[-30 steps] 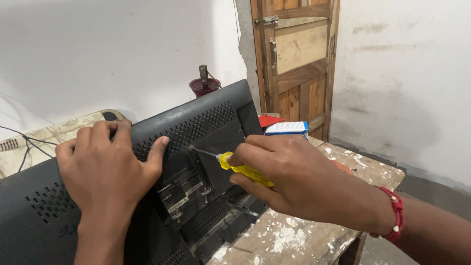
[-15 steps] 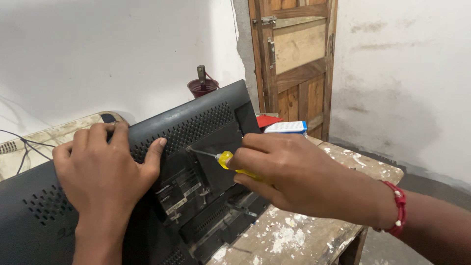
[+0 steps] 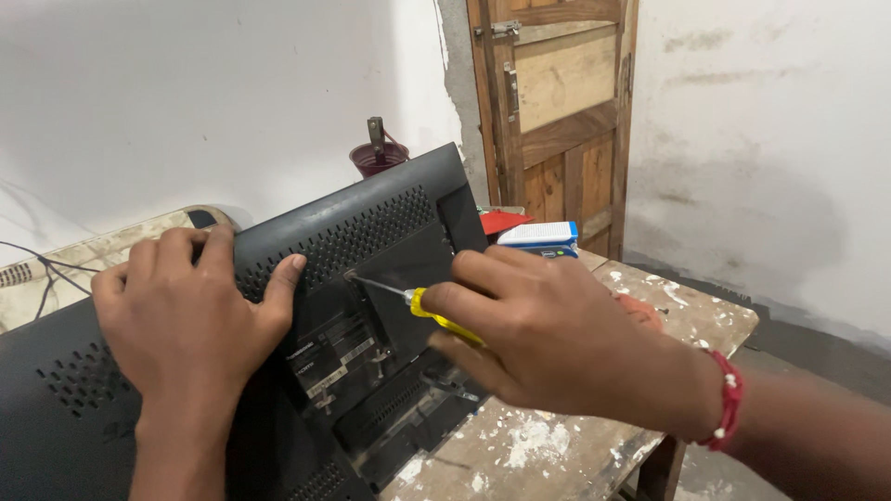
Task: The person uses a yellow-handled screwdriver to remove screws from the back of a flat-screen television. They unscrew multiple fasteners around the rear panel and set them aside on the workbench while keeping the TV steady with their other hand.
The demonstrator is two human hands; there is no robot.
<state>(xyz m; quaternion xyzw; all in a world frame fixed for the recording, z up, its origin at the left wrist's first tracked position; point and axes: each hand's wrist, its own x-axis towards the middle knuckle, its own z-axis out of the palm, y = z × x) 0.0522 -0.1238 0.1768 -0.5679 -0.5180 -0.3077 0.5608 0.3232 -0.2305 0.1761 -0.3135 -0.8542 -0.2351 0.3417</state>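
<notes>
On a paint-spattered wooden worktop [image 3: 687, 315] a black television back cover [image 3: 371, 232] is propped at a tilt. The left hand [image 3: 186, 315] is spread flat against its vented upper part, nothing being gripped. A yellow-handled screwdriver [image 3: 436, 315] is clasped in the right hand [image 3: 548, 343], its tip set against the cover's recessed panel. Behind the cover, a blue-and-white box [image 3: 540, 236] and a maroon cup [image 3: 379, 156] are seen.
</notes>
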